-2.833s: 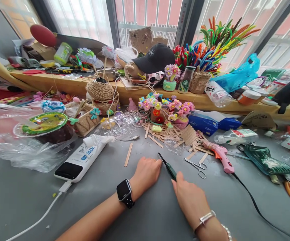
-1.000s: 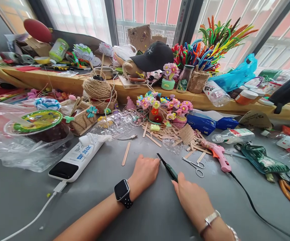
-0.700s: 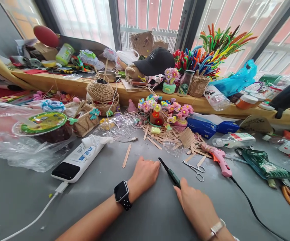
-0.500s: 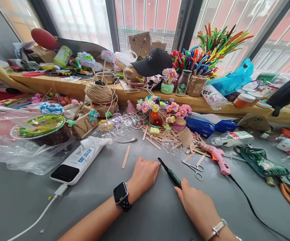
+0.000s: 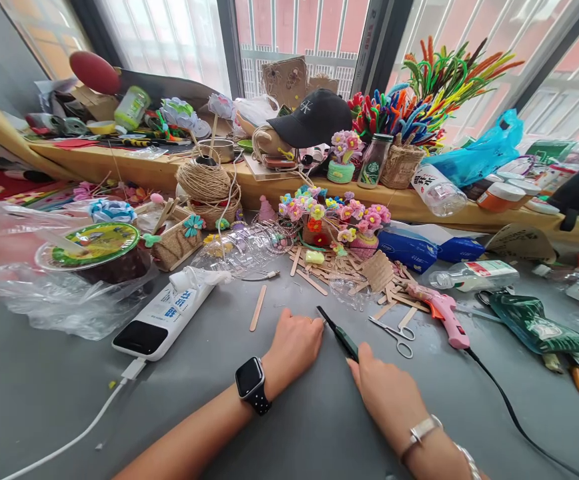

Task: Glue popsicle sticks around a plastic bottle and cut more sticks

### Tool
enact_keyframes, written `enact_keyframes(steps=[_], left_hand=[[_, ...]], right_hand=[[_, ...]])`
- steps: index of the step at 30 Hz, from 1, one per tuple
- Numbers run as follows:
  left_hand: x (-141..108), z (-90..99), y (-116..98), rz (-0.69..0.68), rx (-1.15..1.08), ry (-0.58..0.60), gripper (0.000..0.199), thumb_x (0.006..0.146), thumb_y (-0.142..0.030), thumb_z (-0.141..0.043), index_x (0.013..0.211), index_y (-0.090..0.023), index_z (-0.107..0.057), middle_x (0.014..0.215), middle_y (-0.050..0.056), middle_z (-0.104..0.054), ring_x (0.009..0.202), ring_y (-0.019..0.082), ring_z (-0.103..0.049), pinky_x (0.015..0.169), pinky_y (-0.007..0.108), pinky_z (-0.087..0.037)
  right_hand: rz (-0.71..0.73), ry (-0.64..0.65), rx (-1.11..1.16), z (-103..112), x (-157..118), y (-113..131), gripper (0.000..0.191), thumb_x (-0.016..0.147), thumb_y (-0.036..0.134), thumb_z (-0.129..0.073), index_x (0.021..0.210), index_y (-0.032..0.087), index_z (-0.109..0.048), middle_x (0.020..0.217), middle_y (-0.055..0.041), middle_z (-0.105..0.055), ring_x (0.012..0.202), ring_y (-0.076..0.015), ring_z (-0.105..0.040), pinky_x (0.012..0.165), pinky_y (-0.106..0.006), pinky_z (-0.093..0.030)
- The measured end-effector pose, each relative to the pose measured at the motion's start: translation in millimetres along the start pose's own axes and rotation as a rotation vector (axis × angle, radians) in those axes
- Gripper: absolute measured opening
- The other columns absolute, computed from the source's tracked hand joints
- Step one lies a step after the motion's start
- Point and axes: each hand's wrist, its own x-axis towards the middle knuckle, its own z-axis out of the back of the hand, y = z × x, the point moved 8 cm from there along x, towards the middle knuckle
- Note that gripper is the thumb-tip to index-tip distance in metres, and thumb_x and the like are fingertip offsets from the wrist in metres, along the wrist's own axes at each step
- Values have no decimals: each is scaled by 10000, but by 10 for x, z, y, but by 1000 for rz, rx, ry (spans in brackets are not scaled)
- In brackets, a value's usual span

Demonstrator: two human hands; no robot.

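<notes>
My right hand (image 5: 387, 390) is wrapped round the dark green handle of a utility knife (image 5: 342, 339). Its blackish blade points up and left, the tip close beside the fingertips of my left hand (image 5: 297, 340). That left hand rests low over the grey table with its fingers curled; whatever they grip, if anything, is hidden beneath them. A single wooden craft stick (image 5: 258, 308) lies just beyond it to the left. To the right of the knife lie small silver scissors (image 5: 394, 333).
A pile of craft sticks (image 5: 369, 270) spreads behind my hands. At right lies a pink glue gun (image 5: 442, 313) with a black cord. A white power bank (image 5: 162, 327) on a cable and a lidded cup (image 5: 97, 250) stand left. Twine (image 5: 204, 180) and pipe-cleaner flowers (image 5: 314, 210) line the back.
The view has shifted slightly, so the table's things appear a little farther right. Both hands keep nearly the same pose, with the knife blade still beside the left fingertips.
</notes>
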Motion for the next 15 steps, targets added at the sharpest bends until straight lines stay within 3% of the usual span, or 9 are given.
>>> enact_keyframes(steps=[15], left_hand=[[5,5,10,7,-5,-11,241,814,-192,-320,639,-163,-483,572,22,-594,525,169,-545,566,298,-216]], right_hand=[[3,14,-1,18,-36,1,95,829,234,-363,800,171,-428,549,-30,-616,507,-168,-609,380,-187,-340]])
